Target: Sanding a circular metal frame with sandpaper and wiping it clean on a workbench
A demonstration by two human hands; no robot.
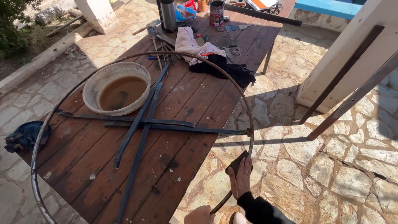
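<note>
We stand at the near corner of a brown plank table (195, 95), and a large metal hoop (188, 55) lies on it, its rim overhanging the table edge toward us. Our right hand (241, 178) is laid flat, fingers stretched toward twelve o'clock, pressing a dark abrasive pad (236, 162) against the hoop's rim at about five o'clock of the ring; it is not curled shut, so the pad is pinned under the palm and fingers, not pinched. Our left hand (200, 215) sits at the bottom of the view, closed around the rim lower down, near six o'clock, though the frame cuts off most of it. Between the two hands the rim runs from seven o'clock up to one o'clock, and the right hand is the nearer one to the pad. Inside the ring, crossed flat metal bars (141, 124) lie on the planks, and a shallow basin of brown water (117, 88) sits at ten o'clock.
</note>
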